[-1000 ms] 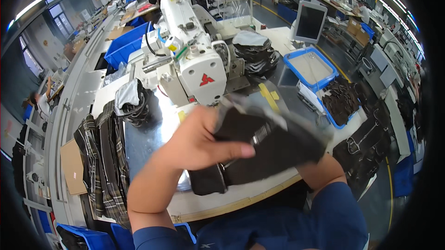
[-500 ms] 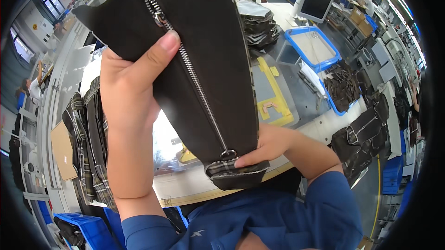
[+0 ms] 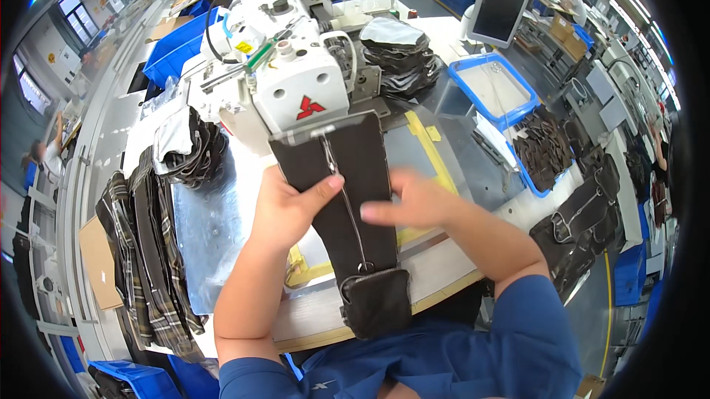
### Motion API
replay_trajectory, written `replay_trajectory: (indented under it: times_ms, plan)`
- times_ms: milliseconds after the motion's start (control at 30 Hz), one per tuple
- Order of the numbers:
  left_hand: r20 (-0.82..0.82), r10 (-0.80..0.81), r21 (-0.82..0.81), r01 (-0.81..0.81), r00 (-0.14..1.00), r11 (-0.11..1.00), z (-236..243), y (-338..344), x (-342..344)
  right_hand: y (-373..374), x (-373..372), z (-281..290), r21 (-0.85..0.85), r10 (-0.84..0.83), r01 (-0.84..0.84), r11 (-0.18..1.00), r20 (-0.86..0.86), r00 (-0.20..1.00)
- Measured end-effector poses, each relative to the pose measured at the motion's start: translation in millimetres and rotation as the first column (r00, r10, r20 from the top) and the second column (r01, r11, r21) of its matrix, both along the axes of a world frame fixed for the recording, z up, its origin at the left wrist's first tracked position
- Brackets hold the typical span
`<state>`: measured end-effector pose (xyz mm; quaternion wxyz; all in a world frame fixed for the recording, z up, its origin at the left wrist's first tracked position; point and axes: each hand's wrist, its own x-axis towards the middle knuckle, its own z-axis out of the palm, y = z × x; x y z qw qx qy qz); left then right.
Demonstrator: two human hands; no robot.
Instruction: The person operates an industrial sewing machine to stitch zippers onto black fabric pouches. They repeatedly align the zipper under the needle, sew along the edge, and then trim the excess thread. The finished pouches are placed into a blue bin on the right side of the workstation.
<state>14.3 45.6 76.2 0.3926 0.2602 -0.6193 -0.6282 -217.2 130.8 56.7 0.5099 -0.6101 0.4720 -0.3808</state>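
A long dark fabric panel [image 3: 366, 155] with a silver zipper [image 3: 350, 223] down its length hangs between my forearms, in front of the white sewing machine [image 3: 296, 66]. My left hand [image 3: 282, 210] grips its left edge, with the thumb pressed beside the zipper and the fingers hidden behind. At the panel's right edge is my right hand [image 3: 425, 203], smeared by motion. Its thumb lies across the front of the panel, and whether it grips the cloth is unclear. A small zipped pouch [image 3: 379, 306] forms the panel's near end, beneath a metal ring.
Plaid and dark cloth pieces [image 3: 137, 251] drape over the table's left side, near another stack [image 3: 194, 151]. A dark stack [image 3: 399, 59] sits right of the machine. Farther right are a blue-rimmed tray [image 3: 492, 81], small dark pieces [image 3: 543, 144] and a monitor [image 3: 497, 11].
The panel has come down and away from my view, uncovering the sewing machine. My right hand has moved from the pouch up to the panel's right edge; my left still grips the panel.
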Motion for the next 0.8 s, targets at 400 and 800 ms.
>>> replay_trajectory:
  times_ms: [400, 800]
  plan:
    - [-0.046, -0.066, 0.029, 0.067, 0.997, 0.997, -2.4, 16.2, -5.5, -27.2, 12.0, 15.8, -0.263, -0.112, 0.224, 0.938, 0.383, 0.917]
    - [0.169, 0.004, -0.507, 0.084, 0.986, 0.858, -12.4, 30.0, -3.7, -7.4, -11.7, 51.4, -0.171, 0.151, -0.075, 0.982, 0.485, 0.861]
